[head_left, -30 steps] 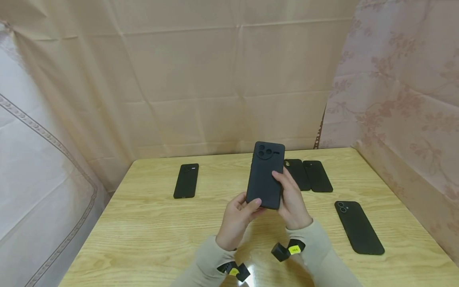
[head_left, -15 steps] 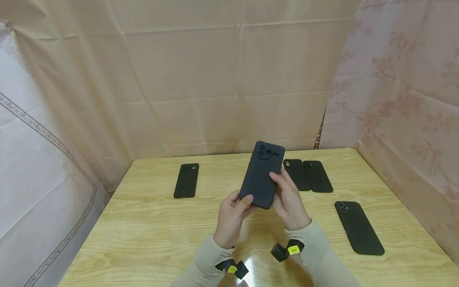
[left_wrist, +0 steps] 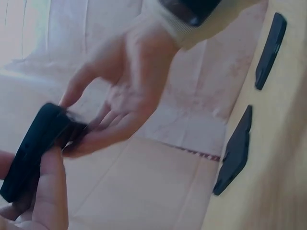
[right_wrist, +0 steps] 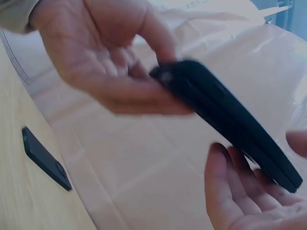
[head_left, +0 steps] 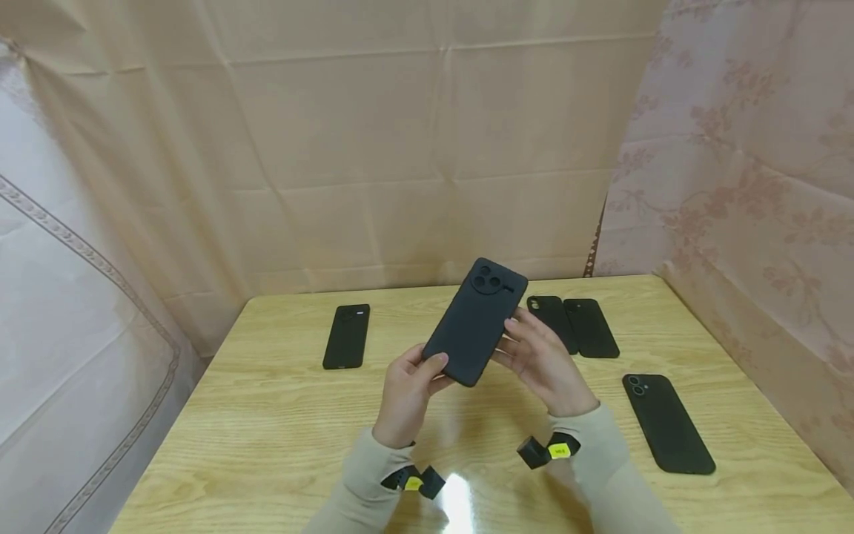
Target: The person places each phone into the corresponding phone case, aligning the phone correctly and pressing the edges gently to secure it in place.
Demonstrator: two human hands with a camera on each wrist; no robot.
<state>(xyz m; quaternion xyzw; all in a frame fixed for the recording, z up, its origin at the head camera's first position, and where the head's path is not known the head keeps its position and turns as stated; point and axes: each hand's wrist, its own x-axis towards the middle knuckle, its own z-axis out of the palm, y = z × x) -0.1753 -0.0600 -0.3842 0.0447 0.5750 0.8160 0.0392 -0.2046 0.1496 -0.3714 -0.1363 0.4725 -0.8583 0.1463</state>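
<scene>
A matte black phone case (head_left: pixel 475 319) with a round camera ring is held up over the table, back facing me and top leaning right. Whether a phone sits inside it, I cannot tell. My left hand (head_left: pixel 407 393) pinches its lower left corner, thumb on the back. At the right edge, my right hand (head_left: pixel 550 363) has loosely bent fingers; in the right wrist view the right fingers (right_wrist: pixel 230 177) lie just under the case while the thumb stands off from it. From the left wrist view, the case (left_wrist: pixel 33 148) shows edge-on between both hands.
Behind at the left lies a black phone-like slab (head_left: pixel 346 337). Two thin black cases, one a case (head_left: pixel 555 326) and the other a case (head_left: pixel 591 328), lie side by side at the back right. Nearer right is a larger black phone-like slab (head_left: pixel 669 424). Curtains (head_left: pixel 400 148) enclose the table.
The case's lower end has swung left with my left hand, so it leans further right. My right thumb has slipped off the back to the edge, and the right hand's grip has loosened.
</scene>
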